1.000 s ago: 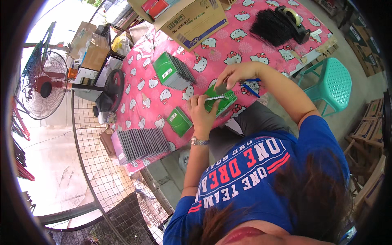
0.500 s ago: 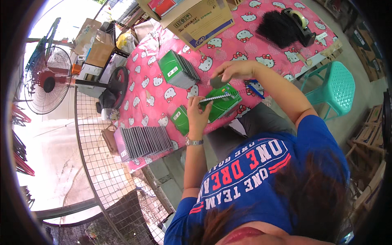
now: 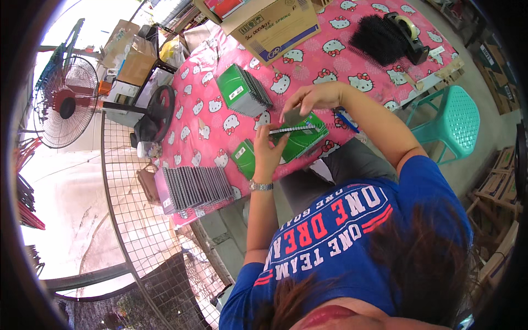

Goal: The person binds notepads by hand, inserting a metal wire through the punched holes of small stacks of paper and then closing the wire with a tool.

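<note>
Wire [image 3: 334,126] stuck out past the book [image 3: 294,130] over green books [image 3: 297,146] on the tabletop [image 3: 190,135]; it looked half done. Left fingers [image 3: 263,136] pinched its end, right fingers [image 3: 301,100] gripped a dark flap [image 3: 293,116]. Two stacks [image 3: 198,188] seemed finished; loose black coils [image 3: 373,41] waited.

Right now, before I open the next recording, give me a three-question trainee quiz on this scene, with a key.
1. Which hand has a watch at its wrist?
2. Which lies nearest that hand?
A) the electric fan
B) the cardboard box
C) green notebooks
3. True or false: the black coils are heaped beside the tape dispenser.

Key:
1. The left hand.
2. C
3. True
</note>
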Available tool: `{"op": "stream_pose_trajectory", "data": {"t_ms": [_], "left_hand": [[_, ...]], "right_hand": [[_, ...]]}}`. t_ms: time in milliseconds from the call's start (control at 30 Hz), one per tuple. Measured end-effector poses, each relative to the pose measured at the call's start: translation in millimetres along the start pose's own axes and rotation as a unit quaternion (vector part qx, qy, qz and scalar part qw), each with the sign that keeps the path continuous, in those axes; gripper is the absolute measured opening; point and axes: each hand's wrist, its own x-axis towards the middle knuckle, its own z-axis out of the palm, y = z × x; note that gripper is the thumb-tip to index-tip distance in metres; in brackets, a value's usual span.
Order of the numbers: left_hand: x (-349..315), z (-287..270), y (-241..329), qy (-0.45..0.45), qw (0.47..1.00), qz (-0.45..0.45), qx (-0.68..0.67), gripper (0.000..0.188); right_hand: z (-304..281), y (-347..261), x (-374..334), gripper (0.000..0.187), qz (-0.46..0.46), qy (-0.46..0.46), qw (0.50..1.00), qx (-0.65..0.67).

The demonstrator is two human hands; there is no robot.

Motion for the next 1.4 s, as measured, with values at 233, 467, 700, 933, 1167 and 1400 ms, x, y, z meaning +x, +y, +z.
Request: {"op": "stream_pose_trajectory", "data": {"t_ms": [233,467,700,933,1167,1400], "left_hand": [[1,1,-2,-0.003,1.0,0.001,0.003,0.029],[5,9,-11,0.014,0.998,-0.04,-0.044,0.022],[-8,15,-14,0.085,0.984,-0.122,-0.093,0.016],[-9,31,-1,0.121,0.986,-0.068,-0.089,0.031],[-14,38,-7,0.179,0.973,-0.041,-0.141,0.029],[-14,27,-25,0.148,0.977,-0.054,-0.143,0.022]], "right_hand": [[-9,2,5,0.046,0.108,0.055,0.968,-0.221],[-93,58,-69,0.051,0.143,0.409,0.509,-0.744],[1,70,-86,0.051,-0.106,0.527,0.525,-0.66],[76,-3,28,0.041,0.168,0.107,0.536,-0.821],[73,-2,58,0.039,0.243,0.054,0.566,-0.786],[32,-14,-27,0.032,-0.028,0.503,0.58,-0.64]]}}
